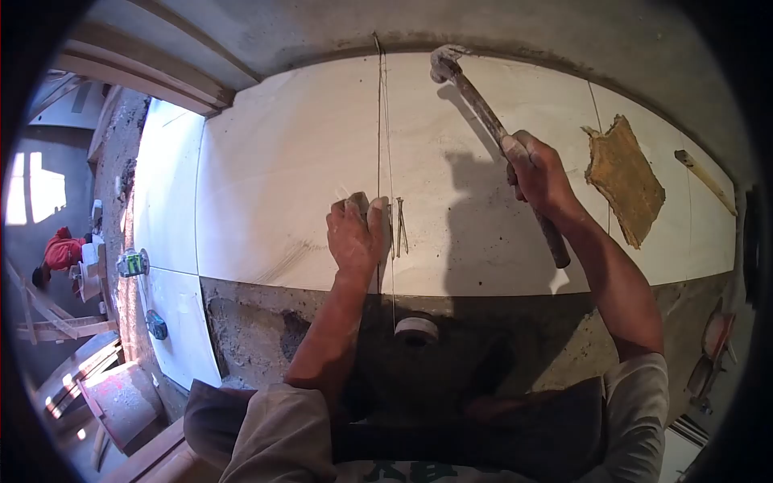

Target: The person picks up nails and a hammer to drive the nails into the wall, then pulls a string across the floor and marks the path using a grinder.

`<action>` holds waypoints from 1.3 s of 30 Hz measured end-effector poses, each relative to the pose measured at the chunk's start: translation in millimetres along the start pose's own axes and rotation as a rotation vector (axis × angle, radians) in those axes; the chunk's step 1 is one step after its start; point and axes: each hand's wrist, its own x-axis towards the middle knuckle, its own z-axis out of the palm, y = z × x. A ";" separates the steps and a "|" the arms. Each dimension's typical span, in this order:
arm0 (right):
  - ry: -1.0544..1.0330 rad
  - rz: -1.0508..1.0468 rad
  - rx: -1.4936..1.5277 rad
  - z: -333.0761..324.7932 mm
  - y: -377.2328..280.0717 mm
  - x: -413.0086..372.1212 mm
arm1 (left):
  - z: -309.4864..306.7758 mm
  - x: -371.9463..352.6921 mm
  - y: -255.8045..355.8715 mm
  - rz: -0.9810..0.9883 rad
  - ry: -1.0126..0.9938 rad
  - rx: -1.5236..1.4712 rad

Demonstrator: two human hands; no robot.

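My right hand (535, 173) is wrapped round the handle of a claw hammer (483, 109). Its head is raised toward the wall and its handle end points back at me. My left hand (354, 233) rests low over the white tiles (282, 161), beside the dark joint, fingers curled in. Thin pale slivers show by its fingertips; what the fingers hold, if anything, is hidden. Just right of it lie several long nails (401, 229). A string (383, 113) runs along the joint from a nail (376, 40) at the wall toward a white roll (416, 328).
A broken brown board piece (626, 181) lies on the tiles at right, near a wooden strip (704, 181). Bare rough floor (250, 314) borders the tiles before me. At left are a green device (133, 262), a blue tool (156, 324), a bucket (121, 406) and a person in red (63, 249).
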 end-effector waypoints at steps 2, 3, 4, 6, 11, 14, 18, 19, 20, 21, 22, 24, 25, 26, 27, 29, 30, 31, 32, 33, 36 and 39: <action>0.024 0.026 -0.002 -2.3 1.2 -8.4 | -0.5 -11.5 8.9 -0.021 -0.019 0.030; 0.037 0.015 0.009 -4.8 2.6 -13.1 | -0.5 -17.9 15.7 -0.059 -0.056 0.059; 0.025 -0.022 0.001 -7.5 5.1 -18.3 | 0.2 -22.8 21.5 -0.092 -0.085 0.070; 0.014 -0.068 -0.005 -11.3 12.0 -26.1 | 3.5 -32.5 26.9 -0.088 -0.086 0.072; 0.050 -0.159 -0.060 -17.6 18.6 -49.1 | 8.2 -41.1 48.2 -0.164 -0.175 0.012; 0.056 -0.151 -0.095 -23.2 20.7 -58.2 | 19.4 -41.0 56.8 -0.097 -0.171 -0.005; 0.065 -0.127 -0.093 -25.6 26.2 -66.0 | 34.9 -39.1 75.5 -0.079 -0.229 -0.064; 0.055 -0.093 -0.067 -25.6 25.5 -68.6 | 39.4 -40.3 80.6 -0.051 -0.245 -0.109; 0.047 -0.061 -0.041 -26.1 24.3 -69.1 | 42.6 -40.8 85.0 -0.022 -0.240 -0.136; 0.050 -0.064 -0.042 -27.8 23.4 -68.1 | 44.2 -37.4 86.5 -0.020 -0.237 -0.138; 0.058 -0.045 -0.029 -28.0 23.5 -68.7 | 46.9 -33.8 87.3 -0.015 -0.210 -0.157; 0.059 -0.005 -0.016 -28.0 24.0 -74.2 | 50.5 -25.5 83.1 -0.035 -0.182 -0.121; 0.065 0.006 0.011 -30.1 20.9 -74.5 | 47.4 -22.5 73.8 -0.030 -0.134 -0.186; 0.064 0.026 0.039 -29.5 23.5 -75.0 | 36.9 -19.7 66.6 0.021 -0.123 -0.102; 0.054 -0.159 0.162 -29.3 46.2 -76.7 | 34.1 -16.9 47.8 0.060 -0.153 -0.011; 0.076 0.002 0.060 -28.2 23.9 -81.2 | -3.9 -15.1 41.4 0.333 -0.078 -0.078; 0.063 0.019 0.069 -27.4 22.8 -83.7 | -22.0 -17.0 40.7 0.403 -0.167 -0.025; 0.058 0.043 0.076 -28.0 20.0 -83.7 | -36.1 -16.5 44.2 0.480 -0.246 0.023; 0.060 0.060 0.080 -28.5 17.5 -82.9 | -48.3 -18.8 53.0 0.482 -0.243 0.026; 0.062 0.053 0.079 -28.5 16.6 -82.5 | -60.3 -25.4 62.2 0.616 -0.431 0.071; 0.052 0.025 0.107 -22.6 14.5 -82.6 | -70.1 -58.2 69.3 1.036 -0.786 0.232; 0.072 0.028 0.095 -15.9 4.9 -78.8 | -64.6 -96.2 46.1 1.304 -0.886 0.436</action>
